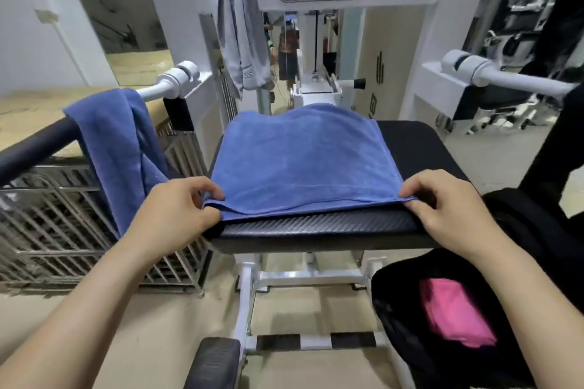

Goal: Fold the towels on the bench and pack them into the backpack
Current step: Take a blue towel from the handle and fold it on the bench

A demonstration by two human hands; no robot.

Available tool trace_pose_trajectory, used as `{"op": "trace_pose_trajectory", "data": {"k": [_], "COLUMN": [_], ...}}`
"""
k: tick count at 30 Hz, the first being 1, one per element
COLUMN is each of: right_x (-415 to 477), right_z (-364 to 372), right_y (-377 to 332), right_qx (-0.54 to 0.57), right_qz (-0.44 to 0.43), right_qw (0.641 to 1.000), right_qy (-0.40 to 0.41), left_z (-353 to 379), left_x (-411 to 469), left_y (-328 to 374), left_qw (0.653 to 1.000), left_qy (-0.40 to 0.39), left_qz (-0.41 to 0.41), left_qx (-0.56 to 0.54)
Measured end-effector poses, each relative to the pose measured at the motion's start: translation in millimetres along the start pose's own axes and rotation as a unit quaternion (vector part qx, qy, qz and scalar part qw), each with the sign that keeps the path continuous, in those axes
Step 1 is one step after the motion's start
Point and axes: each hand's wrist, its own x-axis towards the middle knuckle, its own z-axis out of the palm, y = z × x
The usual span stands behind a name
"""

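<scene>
On the bench (407, 148), left hand (177, 215) and right hand (448, 202) each pinch the blue towel (300, 161), apparently doubled.

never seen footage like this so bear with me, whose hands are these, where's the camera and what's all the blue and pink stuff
There is one picture, taken by a camera worn on a person's head, looking down at their own bare hands. No robot is involved. In front is a black padded gym bench on a white exercise machine. A blue towel lies spread on it. The left hand and right hand each pinch a near corner of it in their fingers. A second blue towel hangs over a bar at left, and a grey one hangs on the frame. At lower right an open black backpack already holds something pink, probably a folded towel.
</scene>
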Motion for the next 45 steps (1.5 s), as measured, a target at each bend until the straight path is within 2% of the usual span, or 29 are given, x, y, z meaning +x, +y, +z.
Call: {"op": "trace_pose_trajectory", "data": {"k": [5,7,9,11,13,14,16,17,19,21,24,26,28,35,38,40,43,44,45], "right_x": [-38,-43,-41,-34,-30,-30,-36,-41,-48,-49,-48,-49,-47,-38,-47,-53,-47,-37,-23], "right_z": [-15,-28,-43,-51,-47,-38,-7,11,38,53,62,64,60,34,16,9,2,0,-2], "right_y": [-15,-18,-21,-26,-38,-45,-55,-59,-60,-53,-40,-35,-33,-31,-28,-26,-30,-33,-35], "right_qx": [-0.015,0.012,0.033,0.063,0.067,0.041,-0.046,-0.090,-0.158,-0.183,-0.179,-0.180,-0.169,-0.088,-0.077,-0.100,-0.071,-0.048,-0.026], "right_qz": [-0.024,0.013,0.060,0.083,0.054,0.019,-0.088,-0.142,-0.222,-0.260,-0.301,-0.326,-0.336,-0.333,-0.310,-0.292,-0.214,-0.169,-0.122], "right_qw": [0.997,0.993,0.986,0.983,0.988,0.992,0.989,0.982,0.962,0.948,0.933,0.923,0.923,0.938,0.947,0.951,0.973,0.983,0.992], "right_qy": [-0.073,-0.115,-0.150,-0.148,-0.125,-0.119,-0.108,-0.090,-0.029,0.030,0.085,0.095,0.085,0.049,0.017,-0.015,-0.053,-0.048,-0.036], "left_z": [-16,-26,-35,-38,-25,-14,14,29,55,70,86,91,90,58,44,34,23,20,17], "left_x": [-31,-36,-35,-29,-23,-23,-28,-32,-36,-35,-34,-35,-34,-32,-31,-29,-21,-16,-8], "left_y": [-16,-16,-11,-4,5,11,24,29,30,26,13,8,8,14,1,-4,8,17,27], "left_qw": [0.990,0.972,0.955,0.949,0.959,0.963,0.951,0.937,0.904,0.884,0.857,0.844,0.848,0.889,0.881,0.876,0.891,0.899,0.912], "left_qy": [-0.128,-0.206,-0.234,-0.200,-0.113,-0.079,-0.071,-0.071,-0.023,0.048,0.137,0.159,0.160,0.093,0.014,-0.044,-0.196,-0.228,-0.219], "left_qz": [0.047,0.071,0.103,0.142,0.186,0.214,0.288,0.326,0.385,0.398,0.429,0.448,0.448,0.441,0.472,0.476,0.389,0.357,0.339], "left_qx": [0.036,0.084,0.152,0.199,0.183,0.145,0.088,0.102,0.186,0.243,0.250,0.249,0.232,0.084,0.037,0.067,0.126,0.112,0.074]}}
